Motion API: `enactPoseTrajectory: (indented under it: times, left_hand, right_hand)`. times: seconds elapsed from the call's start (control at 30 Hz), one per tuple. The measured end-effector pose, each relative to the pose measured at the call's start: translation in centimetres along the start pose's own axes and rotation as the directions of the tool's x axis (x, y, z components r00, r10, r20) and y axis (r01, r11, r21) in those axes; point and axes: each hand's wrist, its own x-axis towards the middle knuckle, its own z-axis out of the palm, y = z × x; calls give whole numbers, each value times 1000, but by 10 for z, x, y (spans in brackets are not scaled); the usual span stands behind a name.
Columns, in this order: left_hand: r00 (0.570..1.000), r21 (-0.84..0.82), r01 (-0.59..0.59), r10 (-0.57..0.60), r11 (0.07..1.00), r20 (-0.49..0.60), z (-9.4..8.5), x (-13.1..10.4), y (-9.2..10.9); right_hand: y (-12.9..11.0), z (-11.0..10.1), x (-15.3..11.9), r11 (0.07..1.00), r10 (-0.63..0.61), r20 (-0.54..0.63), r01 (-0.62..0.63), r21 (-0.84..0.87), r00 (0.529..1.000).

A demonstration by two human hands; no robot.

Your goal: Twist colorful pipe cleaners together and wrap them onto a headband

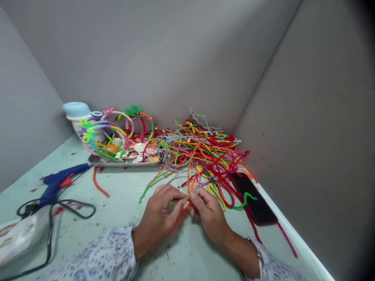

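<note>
My left hand (159,208) and my right hand (209,212) meet low over the table, fingertips nearly touching. Each one pinches at the same spot on an orange pipe cleaner (179,221), whose loose end slants down toward me between them. A short green piece shows at my left fingertips. Just beyond, a thin grey wire hoop (179,172) curves away from the fingers; whether they also grip it is hard to tell. Scissors with red and yellow handles (227,196) lie beside my right hand, partly under a large tangle of coloured pipe cleaners (202,142).
A metal tray (125,164) holds round discs and several fuzzy wrapped headbands (124,142). Behind it stands a cup with a blue lid (76,109). A blue glue gun (63,175) with its cord and a white packet (25,238) lie left. A phone (259,205) lies right, near grey walls.
</note>
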Motion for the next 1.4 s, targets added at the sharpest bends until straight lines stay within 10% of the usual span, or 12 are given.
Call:
enactPoseTrajectory:
  times: [1.17,1.4]
  left_hand:
    - [998,-92,68,-69,993,-10,-6,1,6]
    - [990,-111,63,-76,992,-121,-8,4,5]
  right_hand:
    - [-3,2,0,999,4,111,2,-50,994]
    - [1,0,-5,919,-276,16,269,-288,961]
